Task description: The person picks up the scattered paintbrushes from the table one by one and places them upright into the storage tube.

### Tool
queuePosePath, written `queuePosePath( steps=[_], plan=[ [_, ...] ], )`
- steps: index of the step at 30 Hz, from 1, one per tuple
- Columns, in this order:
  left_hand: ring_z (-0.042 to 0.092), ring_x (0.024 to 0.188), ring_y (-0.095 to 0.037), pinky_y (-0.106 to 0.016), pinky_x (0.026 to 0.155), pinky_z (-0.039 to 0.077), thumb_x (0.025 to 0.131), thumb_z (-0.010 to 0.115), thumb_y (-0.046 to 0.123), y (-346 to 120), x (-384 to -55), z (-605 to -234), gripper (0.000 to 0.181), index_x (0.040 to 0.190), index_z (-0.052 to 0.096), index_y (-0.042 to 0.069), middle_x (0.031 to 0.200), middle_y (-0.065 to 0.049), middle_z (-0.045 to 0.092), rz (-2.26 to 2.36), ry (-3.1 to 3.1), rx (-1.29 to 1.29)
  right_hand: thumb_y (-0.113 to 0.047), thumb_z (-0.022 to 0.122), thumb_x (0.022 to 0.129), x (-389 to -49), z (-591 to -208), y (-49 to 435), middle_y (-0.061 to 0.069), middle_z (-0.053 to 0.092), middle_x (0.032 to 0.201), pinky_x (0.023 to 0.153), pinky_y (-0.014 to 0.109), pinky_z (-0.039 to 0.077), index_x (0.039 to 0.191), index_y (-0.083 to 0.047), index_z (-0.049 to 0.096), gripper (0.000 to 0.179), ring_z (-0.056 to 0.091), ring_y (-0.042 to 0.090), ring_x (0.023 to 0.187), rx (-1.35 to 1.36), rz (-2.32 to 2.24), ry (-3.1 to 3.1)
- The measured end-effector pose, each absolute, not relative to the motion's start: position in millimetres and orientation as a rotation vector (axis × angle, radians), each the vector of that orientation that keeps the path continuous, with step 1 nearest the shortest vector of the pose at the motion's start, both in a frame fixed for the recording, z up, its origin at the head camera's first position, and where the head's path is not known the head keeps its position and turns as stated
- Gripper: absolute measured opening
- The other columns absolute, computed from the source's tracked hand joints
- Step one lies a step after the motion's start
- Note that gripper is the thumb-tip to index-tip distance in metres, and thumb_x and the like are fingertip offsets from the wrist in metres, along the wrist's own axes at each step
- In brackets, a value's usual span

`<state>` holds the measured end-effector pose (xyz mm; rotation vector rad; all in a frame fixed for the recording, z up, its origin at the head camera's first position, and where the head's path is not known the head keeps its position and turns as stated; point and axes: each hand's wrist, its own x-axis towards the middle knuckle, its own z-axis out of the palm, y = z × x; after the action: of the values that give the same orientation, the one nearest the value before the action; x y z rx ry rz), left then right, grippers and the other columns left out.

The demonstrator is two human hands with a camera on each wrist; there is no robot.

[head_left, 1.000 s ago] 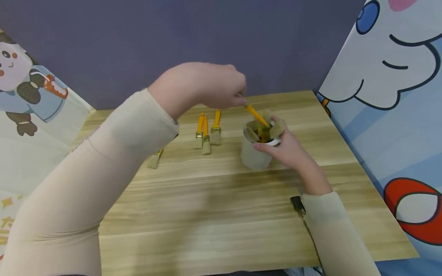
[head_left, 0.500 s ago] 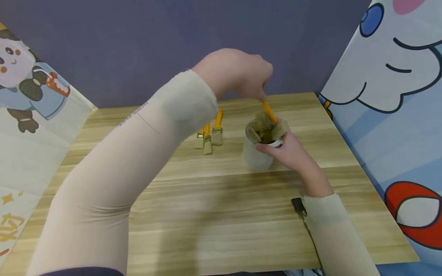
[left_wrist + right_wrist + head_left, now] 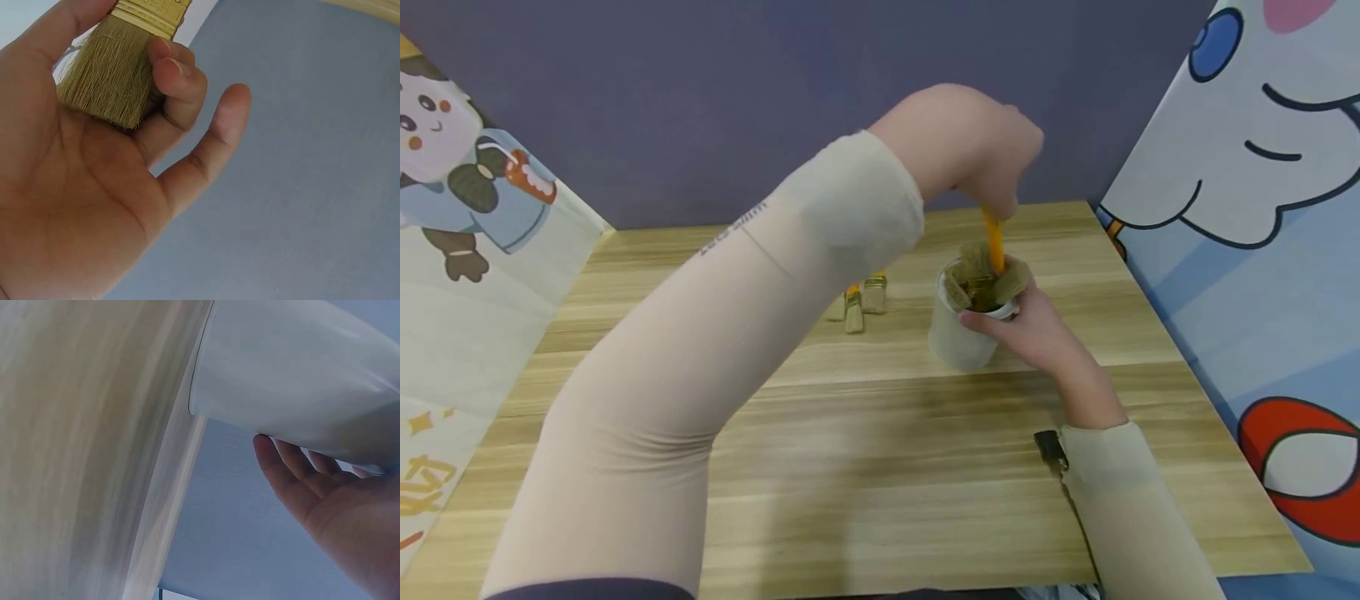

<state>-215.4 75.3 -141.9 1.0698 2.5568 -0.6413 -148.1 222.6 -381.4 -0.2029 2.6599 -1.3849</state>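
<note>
Small, slanting dark letters (image 3: pixel 733 228) on the left arm's pale sleeve (image 3: pixel 700 333), left of centre, seem to read "Let's slim". Gold characters (image 3: pixel 427 483) on the wall, lower left, are illegible. Raised marks on the brush's metal band (image 3: pixel 152 14), at the left wrist view's top, are too unclear to read.

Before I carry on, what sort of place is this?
Probably a staged indoor work booth: a wood-grain table in front of a plain dark wall, with cartoon-printed panels on both sides.
</note>
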Motion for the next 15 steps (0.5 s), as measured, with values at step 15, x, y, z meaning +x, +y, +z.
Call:
queuePosePath(
  steps=[15],
  plan=[
    [0.056,0.081,-0.010,-0.031,0.070,0.048,0.103,0.052,0.052,72,-213,-132,0.039,0.130,0.061,0.026,0.108,0.009,0.056,-0.562,2.666,1.035,-0.051,0.078,0.094,-149,-381,220,0.020,0.036,0.170,0.124,0.068,0.033,0.172,-0.023,0.007,0.109,0.036,0.044,0.156,-0.170,-1.385,2.661]
  ],
)
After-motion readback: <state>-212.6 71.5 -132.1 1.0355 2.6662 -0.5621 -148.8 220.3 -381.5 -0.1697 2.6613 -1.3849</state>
